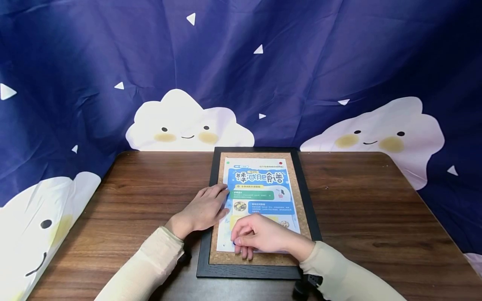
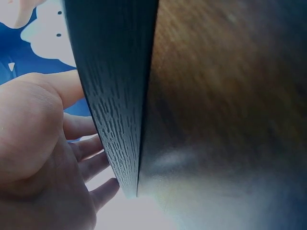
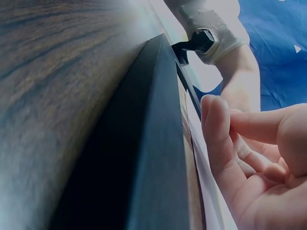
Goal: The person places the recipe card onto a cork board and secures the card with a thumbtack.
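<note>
A printed poster (image 1: pixel 260 196) with blue, green and white panels lies on a black-framed cork board (image 1: pixel 271 260). A green thumbtack (image 1: pixel 227 162) sits at its top left corner, a red thumbtack (image 1: pixel 280 163) at its top right. My left hand (image 1: pixel 205 207) rests with spread fingers over the board's left frame edge, fingertips on the poster's margin. Low over the poster's bottom left part, my right hand (image 1: pixel 260 234) pinches a small dark blue thumbtack (image 1: pixel 235 243) between thumb and forefinger. The fingers mostly hide the tack, and in the right wrist view it is out of sight.
The board lies on a brown wooden table (image 1: pixel 150 179), its far edge near the table's back. Behind hangs a dark blue curtain (image 1: pixel 241 62) with clouds and white triangles. Black wrist devices (image 1: pixel 306 286) sit under both sleeves, near the frame's front.
</note>
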Action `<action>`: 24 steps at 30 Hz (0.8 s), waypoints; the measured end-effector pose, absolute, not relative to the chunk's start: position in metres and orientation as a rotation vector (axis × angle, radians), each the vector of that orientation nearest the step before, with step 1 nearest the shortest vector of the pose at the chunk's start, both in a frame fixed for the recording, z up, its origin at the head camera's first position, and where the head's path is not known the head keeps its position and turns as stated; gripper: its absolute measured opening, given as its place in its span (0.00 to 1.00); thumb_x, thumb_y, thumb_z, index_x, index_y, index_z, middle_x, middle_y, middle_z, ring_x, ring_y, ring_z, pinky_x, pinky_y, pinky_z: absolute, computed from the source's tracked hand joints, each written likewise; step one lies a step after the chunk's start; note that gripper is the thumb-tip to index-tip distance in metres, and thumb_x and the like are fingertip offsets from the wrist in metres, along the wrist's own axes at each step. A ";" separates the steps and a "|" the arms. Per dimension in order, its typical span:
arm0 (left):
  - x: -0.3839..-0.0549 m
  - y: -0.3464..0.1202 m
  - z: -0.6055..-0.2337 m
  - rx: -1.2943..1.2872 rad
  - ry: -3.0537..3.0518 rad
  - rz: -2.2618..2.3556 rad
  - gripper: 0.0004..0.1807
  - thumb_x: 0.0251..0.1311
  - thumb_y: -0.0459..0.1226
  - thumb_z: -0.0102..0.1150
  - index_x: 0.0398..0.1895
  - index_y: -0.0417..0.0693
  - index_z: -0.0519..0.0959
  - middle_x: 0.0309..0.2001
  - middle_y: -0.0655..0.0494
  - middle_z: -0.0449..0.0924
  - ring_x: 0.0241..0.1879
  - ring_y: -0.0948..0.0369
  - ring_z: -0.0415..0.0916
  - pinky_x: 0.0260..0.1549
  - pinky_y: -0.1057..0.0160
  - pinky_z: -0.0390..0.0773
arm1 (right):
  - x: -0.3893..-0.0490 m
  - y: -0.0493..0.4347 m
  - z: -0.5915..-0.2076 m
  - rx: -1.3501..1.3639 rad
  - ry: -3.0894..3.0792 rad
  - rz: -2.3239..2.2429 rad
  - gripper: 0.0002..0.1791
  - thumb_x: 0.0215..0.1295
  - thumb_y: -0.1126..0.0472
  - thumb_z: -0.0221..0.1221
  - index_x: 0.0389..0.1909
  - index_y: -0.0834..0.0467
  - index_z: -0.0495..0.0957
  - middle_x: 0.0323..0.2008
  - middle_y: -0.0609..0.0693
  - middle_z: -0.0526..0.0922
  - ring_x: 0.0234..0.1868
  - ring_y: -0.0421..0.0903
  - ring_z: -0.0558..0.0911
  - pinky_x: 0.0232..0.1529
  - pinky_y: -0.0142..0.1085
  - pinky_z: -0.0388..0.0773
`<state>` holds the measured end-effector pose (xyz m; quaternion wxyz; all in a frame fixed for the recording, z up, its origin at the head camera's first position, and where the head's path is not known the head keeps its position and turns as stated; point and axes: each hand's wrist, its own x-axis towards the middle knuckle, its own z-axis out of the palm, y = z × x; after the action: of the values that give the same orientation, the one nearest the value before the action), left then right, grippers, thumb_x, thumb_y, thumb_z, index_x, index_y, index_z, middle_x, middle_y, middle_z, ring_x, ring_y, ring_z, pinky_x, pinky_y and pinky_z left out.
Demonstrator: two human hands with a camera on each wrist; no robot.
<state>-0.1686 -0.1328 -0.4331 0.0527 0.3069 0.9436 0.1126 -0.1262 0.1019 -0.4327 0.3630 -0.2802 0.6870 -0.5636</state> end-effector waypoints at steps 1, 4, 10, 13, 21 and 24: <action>-0.169 -0.133 -0.433 0.936 2.870 0.340 0.34 0.80 0.46 0.59 0.78 0.31 0.69 0.79 0.37 0.65 0.80 0.42 0.63 0.78 0.38 0.63 | -0.126 0.101 -0.433 -0.725 1.771 -1.448 0.06 0.79 0.71 0.57 0.46 0.72 0.80 0.37 0.71 0.90 0.27 0.41 0.86 0.30 0.34 0.88; -0.169 -0.133 -0.434 0.942 2.874 0.335 0.34 0.80 0.46 0.59 0.77 0.31 0.69 0.79 0.36 0.65 0.80 0.42 0.63 0.78 0.38 0.64 | -0.126 0.097 -0.434 -0.732 1.783 -1.438 0.06 0.80 0.71 0.57 0.46 0.71 0.81 0.36 0.69 0.90 0.27 0.40 0.86 0.30 0.35 0.88; -0.168 -0.133 -0.433 0.951 2.886 0.336 0.33 0.80 0.45 0.59 0.77 0.31 0.70 0.79 0.36 0.66 0.80 0.42 0.64 0.78 0.38 0.64 | -0.126 0.087 -0.439 -0.727 1.792 -1.413 0.06 0.80 0.71 0.56 0.46 0.70 0.81 0.35 0.66 0.91 0.25 0.39 0.86 0.30 0.33 0.87; -0.169 -0.133 -0.434 0.958 2.885 0.336 0.33 0.80 0.45 0.59 0.76 0.30 0.70 0.79 0.35 0.66 0.80 0.42 0.64 0.78 0.38 0.64 | -0.126 0.083 -0.440 -0.713 1.796 -1.409 0.06 0.80 0.72 0.56 0.46 0.70 0.81 0.35 0.66 0.91 0.24 0.39 0.86 0.29 0.33 0.87; -0.169 -0.133 -0.433 0.963 2.883 0.339 0.32 0.79 0.43 0.60 0.76 0.29 0.70 0.78 0.35 0.67 0.79 0.42 0.64 0.77 0.38 0.64 | -0.125 0.076 -0.437 -0.623 1.776 -1.424 0.06 0.79 0.73 0.56 0.45 0.72 0.81 0.34 0.67 0.90 0.23 0.39 0.85 0.28 0.35 0.88; -0.168 -0.134 -0.433 0.970 2.887 0.343 0.32 0.79 0.42 0.60 0.75 0.28 0.70 0.78 0.34 0.67 0.79 0.41 0.65 0.77 0.37 0.65 | -0.124 0.072 -0.434 -0.581 1.769 -1.418 0.06 0.78 0.74 0.56 0.44 0.72 0.81 0.32 0.65 0.90 0.22 0.40 0.85 0.27 0.35 0.88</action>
<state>-0.1681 -0.1336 -0.4330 0.0385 0.3164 0.9412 0.1120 -0.1242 0.0720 -0.4340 0.3900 -0.2287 0.6960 -0.5579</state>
